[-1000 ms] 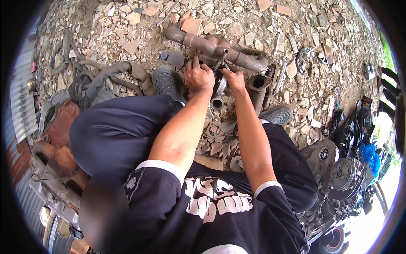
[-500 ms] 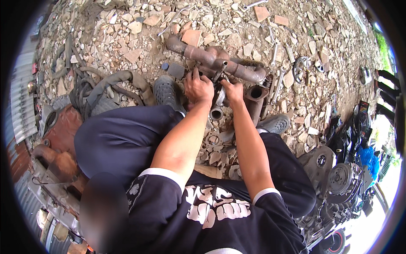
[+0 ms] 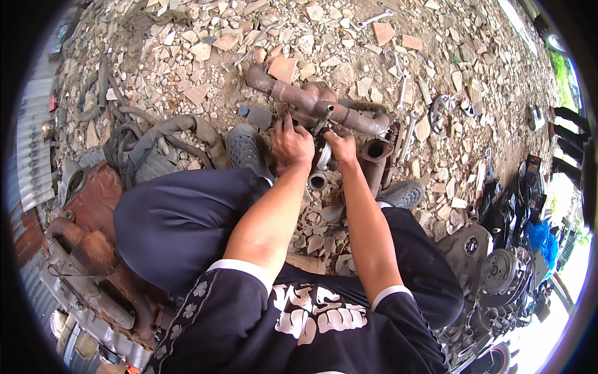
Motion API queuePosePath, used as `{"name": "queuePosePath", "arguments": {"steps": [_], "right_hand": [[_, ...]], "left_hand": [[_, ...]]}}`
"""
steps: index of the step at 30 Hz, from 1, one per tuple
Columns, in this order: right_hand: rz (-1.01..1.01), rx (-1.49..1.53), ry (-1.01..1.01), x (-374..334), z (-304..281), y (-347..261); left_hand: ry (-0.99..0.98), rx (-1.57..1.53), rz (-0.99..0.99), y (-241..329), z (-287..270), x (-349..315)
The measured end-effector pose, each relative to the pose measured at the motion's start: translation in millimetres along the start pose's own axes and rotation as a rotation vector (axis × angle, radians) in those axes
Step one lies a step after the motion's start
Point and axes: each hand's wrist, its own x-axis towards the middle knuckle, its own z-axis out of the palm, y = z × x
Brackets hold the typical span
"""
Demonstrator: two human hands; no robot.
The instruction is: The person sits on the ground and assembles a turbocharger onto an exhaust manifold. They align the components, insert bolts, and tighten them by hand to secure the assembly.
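A rusty exhaust manifold (image 3: 289,93) lies on the stony ground between my feet. My left hand (image 3: 293,144) bears on the metal parts at its near side, index finger stretched forward and the others curled. What its fingertips grip is hidden. Close beside it, my right hand (image 3: 341,147) is closed, thumb and fingers pinching something at the manifold's near side that I cannot make out. Between the hands, a short metal tube (image 3: 328,111) sticks up, and a curved pipe with a round open end (image 3: 317,181) points toward me. A flanged rusty pipe (image 3: 375,151) stands right of my right hand.
Wrenches (image 3: 408,136) and a black ring-shaped part (image 3: 439,115) lie on the rubble to the right. A grey block (image 3: 259,117) sits near my left shoe. Thick hoses (image 3: 165,129) are heaped at left. An engine (image 3: 500,272) stands at lower right; rusty parts (image 3: 99,249) are at lower left.
The view has tilted a little, so the ground and manifold appear slightly lower. Both hands keep nearly the same place on the metal parts.
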Motion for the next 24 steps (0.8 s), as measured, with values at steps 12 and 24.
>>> {"name": "queuePosePath", "arguments": {"steps": [12, 24], "right_hand": [[-0.118, -0.307, 0.108, -2.2, -2.7, -4.2], [-1.060, -0.736, 0.817, -45.5, 2.4, -77.1]], "left_hand": [[-0.074, -0.012, -0.047, 0.1, -2.3, 2.9], [-0.067, -0.061, -0.051, 1.7, -8.5, 2.9]]}}
